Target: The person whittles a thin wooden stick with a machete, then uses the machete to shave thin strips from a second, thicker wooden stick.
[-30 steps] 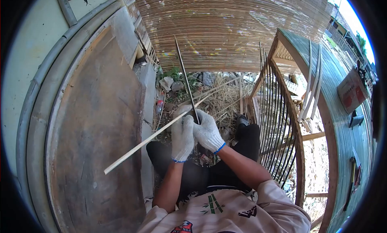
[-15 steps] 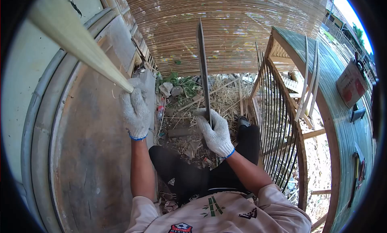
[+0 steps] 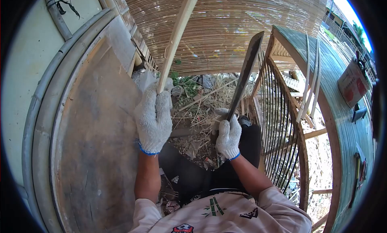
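My left hand [image 3: 154, 120], in a white knit glove with a blue cuff, is closed round the lower end of a pale bamboo strip [image 3: 177, 35]. The strip rises from the fist and leans right, running out of the top of the view; a thin sliver curls from its side. In my right hand [image 3: 228, 137], gloved the same way, is the handle of a machete [image 3: 246, 74]. Its long dark blade points up and to the right, apart from the strip. My fingers hide most of the handle.
A wooden board [image 3: 92, 136] stands at left beside grey pipes [image 3: 40, 124]. At right is a frame with thin dark bars [image 3: 282, 132] and a green-topped bench [image 3: 342, 124] bearing a box [image 3: 352, 83]. Straw and scraps [image 3: 201, 100] litter the ground; a woven bamboo screen [image 3: 225, 27] hangs behind.
The bamboo strip has swung from leaning left to leaning right, and my left hand has moved right. My right hand has shifted right and down, tilting the machete rightward with its blade face showing.
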`<state>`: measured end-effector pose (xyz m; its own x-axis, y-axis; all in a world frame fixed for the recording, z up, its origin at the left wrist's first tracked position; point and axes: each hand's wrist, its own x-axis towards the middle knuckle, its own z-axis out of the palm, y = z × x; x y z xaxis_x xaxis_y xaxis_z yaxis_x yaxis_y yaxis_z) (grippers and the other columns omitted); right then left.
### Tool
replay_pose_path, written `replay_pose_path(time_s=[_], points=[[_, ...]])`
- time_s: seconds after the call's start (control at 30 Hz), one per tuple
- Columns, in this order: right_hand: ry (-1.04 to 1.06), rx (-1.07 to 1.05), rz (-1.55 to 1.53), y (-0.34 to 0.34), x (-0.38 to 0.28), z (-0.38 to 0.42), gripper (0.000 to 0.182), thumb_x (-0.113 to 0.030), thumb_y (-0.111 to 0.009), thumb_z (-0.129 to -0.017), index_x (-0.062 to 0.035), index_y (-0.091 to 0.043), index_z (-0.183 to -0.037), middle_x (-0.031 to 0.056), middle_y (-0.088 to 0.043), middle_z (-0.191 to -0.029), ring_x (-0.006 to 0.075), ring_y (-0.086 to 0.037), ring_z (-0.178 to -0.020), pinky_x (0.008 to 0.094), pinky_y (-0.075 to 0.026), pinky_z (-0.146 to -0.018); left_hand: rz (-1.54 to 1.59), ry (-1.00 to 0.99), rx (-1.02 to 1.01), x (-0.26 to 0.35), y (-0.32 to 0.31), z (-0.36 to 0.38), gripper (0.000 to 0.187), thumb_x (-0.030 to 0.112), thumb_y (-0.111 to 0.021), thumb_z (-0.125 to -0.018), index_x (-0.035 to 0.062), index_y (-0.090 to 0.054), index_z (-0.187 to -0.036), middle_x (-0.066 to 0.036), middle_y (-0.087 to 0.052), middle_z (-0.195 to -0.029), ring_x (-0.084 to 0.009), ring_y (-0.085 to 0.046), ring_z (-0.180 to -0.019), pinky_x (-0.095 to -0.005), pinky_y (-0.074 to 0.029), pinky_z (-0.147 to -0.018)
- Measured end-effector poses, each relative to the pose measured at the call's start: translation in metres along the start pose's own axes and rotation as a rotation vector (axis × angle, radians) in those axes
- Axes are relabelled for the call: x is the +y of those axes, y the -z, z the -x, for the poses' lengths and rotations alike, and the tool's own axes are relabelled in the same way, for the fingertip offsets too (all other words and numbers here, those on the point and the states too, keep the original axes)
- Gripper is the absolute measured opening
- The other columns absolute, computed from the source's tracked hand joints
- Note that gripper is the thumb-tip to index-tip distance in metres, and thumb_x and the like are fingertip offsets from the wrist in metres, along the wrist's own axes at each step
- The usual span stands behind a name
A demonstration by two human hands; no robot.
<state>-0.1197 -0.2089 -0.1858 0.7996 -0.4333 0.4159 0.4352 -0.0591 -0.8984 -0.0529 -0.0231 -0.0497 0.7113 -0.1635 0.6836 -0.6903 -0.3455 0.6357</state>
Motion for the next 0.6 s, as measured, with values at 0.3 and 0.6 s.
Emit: replay_pose_path(time_s=[0.3,0.6], points=[[0.128,0.039,0.231,0.026,-0.004,0.006,0.054,-0.051,-0.059,-0.101,-0.0037,-0.066,-0.125,0.0069,-0.065,-0.084,0.0170,-0.065,-0.072,0.0334,-0.052,-0.069,-0.103,-0.064,0.028,0.015,-0.024,-0.011,0.027,0.012,-0.062,-0.105,0.0003,-0.066,-0.130,-0.018,-0.075,-0.094,-0.0283,-0.075,-0.082,-0.0403,-0.057,-0.074],[0.039,-0.128,0.500,0.031,-0.015,-0.007,0.044,-0.017,-0.073,-0.089,-0.0035,-0.063,-0.131,0.0195,-0.072,-0.099,0.0394,-0.073,-0.085,0.0423,-0.057,-0.077,0.273,0.852,-0.410,-0.007,-0.035,0.051,0.025,0.019,-0.053,-0.110,0.0045,-0.066,-0.125,-0.008,-0.062,-0.072,-0.0153,-0.058,-0.054,-0.0331,-0.048,-0.051]])
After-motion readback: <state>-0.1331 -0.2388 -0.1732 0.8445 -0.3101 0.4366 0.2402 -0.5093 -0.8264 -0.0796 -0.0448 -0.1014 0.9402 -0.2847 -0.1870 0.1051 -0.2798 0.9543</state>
